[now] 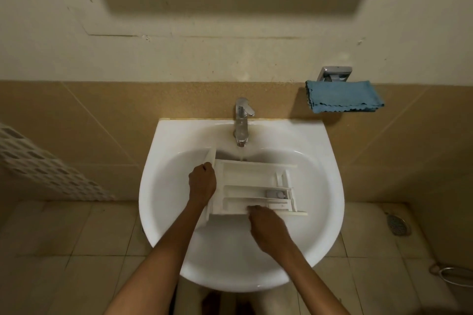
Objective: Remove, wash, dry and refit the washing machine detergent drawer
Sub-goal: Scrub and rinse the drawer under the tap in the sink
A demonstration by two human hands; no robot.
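Note:
The white detergent drawer lies sideways in the white sink, its front panel at the left and its compartments facing up. My left hand grips the front panel end. At the drawer's near edge, my right hand has its fingers curled over the rim. A thin stream of water runs from the chrome tap onto the drawer's far edge.
A folded blue cloth lies on a chrome wall shelf to the right of the tap. A white perforated basket stands at the left. The tiled floor has a drain and a hose at the right.

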